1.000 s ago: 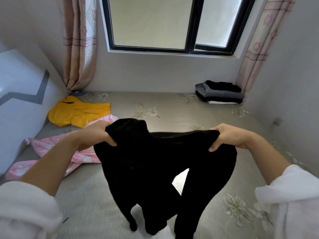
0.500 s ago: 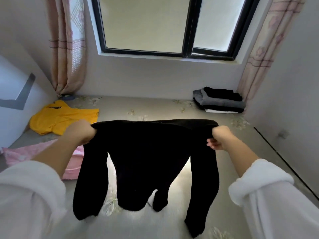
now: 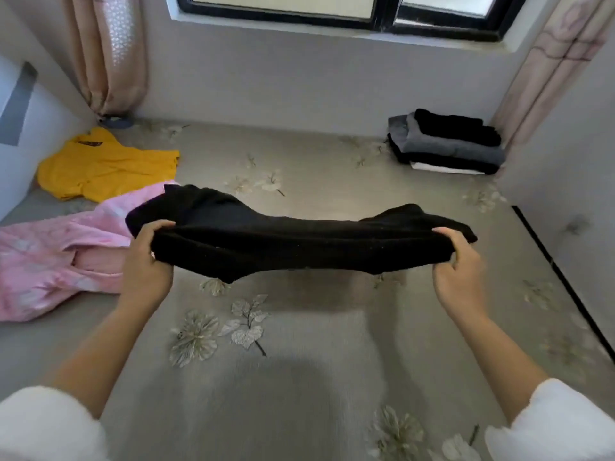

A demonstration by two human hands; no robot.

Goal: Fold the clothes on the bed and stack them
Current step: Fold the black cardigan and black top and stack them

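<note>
Left hand [image 3: 146,261] and right hand [image 3: 461,271] grip the black garment [image 3: 299,241] taut; yellow shirt [image 3: 106,168] label unreadable.

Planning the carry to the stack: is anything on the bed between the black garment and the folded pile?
Nothing visible. Only bare bed lies between the black garment and the folded pile at the far right. The yellow shirt and pink garment lie left, off that path.
</note>
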